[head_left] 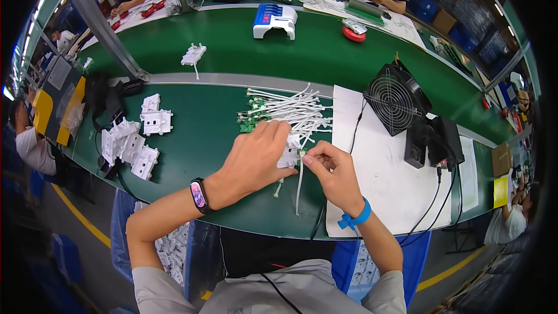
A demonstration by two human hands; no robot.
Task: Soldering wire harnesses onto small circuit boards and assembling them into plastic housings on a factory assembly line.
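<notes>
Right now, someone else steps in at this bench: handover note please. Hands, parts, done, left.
Left hand: flat on a white plastic part, pinning it to the green mat.
Right hand: fingertips pinch a white cable at the part's edge; the cable trails toward the bench edge.
Supply: pile of white cables with small green boards just behind the hands.
White plastic housings lie grouped at left; whether they are finished cannot be told.
Left: the cable in hand does not look seated yet; the pile remains.
</notes>
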